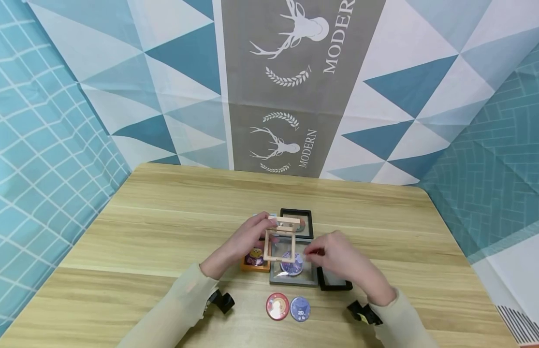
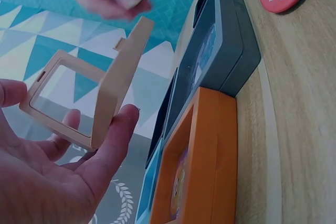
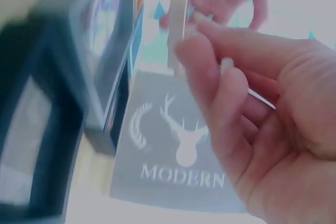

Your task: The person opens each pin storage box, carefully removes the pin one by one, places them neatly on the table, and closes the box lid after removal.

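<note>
My left hand [image 1: 247,237] grips a small beige hinged display frame [image 2: 122,80] at its hinge side, above the other frames. Its two halves stand spread apart, and clear film spans the half seen through in the left wrist view. Close to its right, my right hand [image 1: 339,253] hovers with fingers loosely curled. Nothing is visible between those fingers, though the left wrist view blurs them. Below lies a grey display frame [image 1: 293,282] with a purple round badge [image 1: 294,267] inside. To its left is an orange frame [image 1: 258,269], also holding a badge.
A black frame [image 1: 312,224] lies behind the grey one, and another black frame [image 1: 336,287] on its right. A light blue frame is mostly hidden behind my left hand. Nearer me, a red round badge [image 1: 277,306] and a blue one [image 1: 300,309] rest on the wooden table [image 1: 165,203].
</note>
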Demonstrator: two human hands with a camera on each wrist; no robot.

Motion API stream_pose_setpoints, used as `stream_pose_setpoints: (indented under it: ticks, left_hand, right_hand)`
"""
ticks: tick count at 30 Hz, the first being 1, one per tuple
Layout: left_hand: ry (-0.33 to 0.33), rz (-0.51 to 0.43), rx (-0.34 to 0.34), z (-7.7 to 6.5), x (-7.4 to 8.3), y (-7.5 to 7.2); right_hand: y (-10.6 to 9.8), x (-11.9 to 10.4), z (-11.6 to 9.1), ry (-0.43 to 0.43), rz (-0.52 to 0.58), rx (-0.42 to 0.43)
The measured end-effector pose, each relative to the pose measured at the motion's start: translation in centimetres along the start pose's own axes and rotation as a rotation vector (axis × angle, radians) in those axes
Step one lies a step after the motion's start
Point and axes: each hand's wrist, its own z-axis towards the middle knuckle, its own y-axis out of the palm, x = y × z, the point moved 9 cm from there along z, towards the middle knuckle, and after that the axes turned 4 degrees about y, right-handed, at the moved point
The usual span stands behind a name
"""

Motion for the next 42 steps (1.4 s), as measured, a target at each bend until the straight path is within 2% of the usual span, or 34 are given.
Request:
stream_pose_setpoints:
  ticks: [3,7,10,15,20,24,29,34,40,42]
  left_hand:
    - [0.008,0.013,-0.019,0.0,0.1,0.2]
    - [0.032,-0.003,-0.046,-0.1,0.4,0.6]
    - [0.056,-0.017,-0.067,-0.2,0.7,0.8]
    - [0.085,-0.021,-0.087,-0.3,1.1,1.1]
    - [0.121,0.003,-0.091,-0.4,1.6,1.4]
    - [0.139,-0.008,-0.087,-0.4,1.7,1.6]
    - [0.141,-0.044,-0.082,-0.4,1.6,1.6]
    - [0.142,-0.092,-0.106,-0.5,1.6,1.7]
    - [0.082,-0.013,-0.041,0.0,0.6,1.1]
    - [0.058,-0.025,-0.030,0.2,0.2,1.0]
  right_hand:
    - [-1.8,1.5,0.3,0.071,0.023,0.158]
    - [-2.4,3.0,0.4,0.169,0.167,0.247]
    - [-1.8,3.8,0.5,0.227,0.321,0.240]
    - [-0.2,4.7,0.7,0.324,0.579,0.180]
    - [0.7,4.9,0.9,0.385,0.733,0.134]
    - [1.0,4.8,1.0,0.387,0.786,0.099]
    - [1.1,4.3,1.0,0.355,0.801,0.064]
    - [1.2,4.3,1.1,0.360,0.837,0.069]
    - [0.8,4.6,0.9,0.398,0.835,0.122]
    - [0.8,4.6,0.9,0.400,0.829,0.122]
